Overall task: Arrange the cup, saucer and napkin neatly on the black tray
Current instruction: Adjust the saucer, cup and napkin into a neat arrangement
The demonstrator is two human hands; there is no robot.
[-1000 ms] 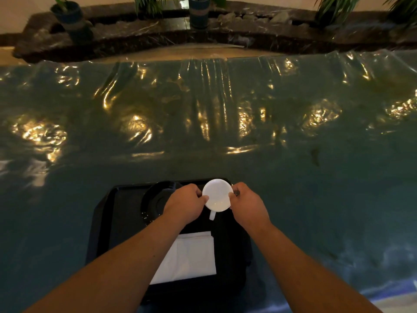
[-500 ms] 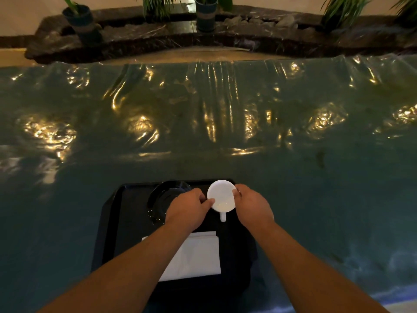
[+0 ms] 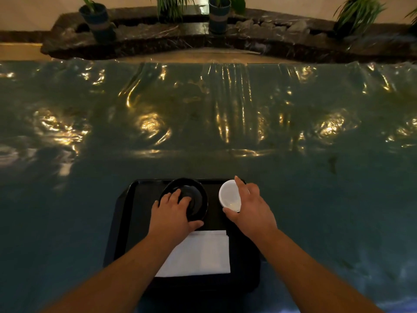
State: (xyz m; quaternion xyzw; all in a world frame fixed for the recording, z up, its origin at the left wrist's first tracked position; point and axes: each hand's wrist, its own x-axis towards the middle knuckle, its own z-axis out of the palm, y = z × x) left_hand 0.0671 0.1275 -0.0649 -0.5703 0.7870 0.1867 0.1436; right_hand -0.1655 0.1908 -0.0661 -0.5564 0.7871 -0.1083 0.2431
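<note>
A black tray (image 3: 121, 227) lies on the table right in front of me. A black saucer (image 3: 196, 195) sits at its far middle, and my left hand (image 3: 172, 215) grips the saucer's near-left rim, thumb under its near edge. A white cup (image 3: 229, 195) stands at the tray's far right. My right hand (image 3: 250, 208) wraps around the cup's right side, thumb at its near rim and fingers over the far edge; the handle is hidden. A folded white napkin (image 3: 203, 254) lies flat on the near half of the tray, partly under my left forearm.
The table (image 3: 203, 120) is covered in wrinkled, shiny clear plastic over a teal cloth. Beyond its far edge runs a dark stone ledge (image 3: 248, 35) with potted plants (image 3: 98, 18). Light is dim.
My left hand left the cup and moved left onto the saucer. The right hand now holds the cup alone, further right on the tray. The camera view shifted slightly.
</note>
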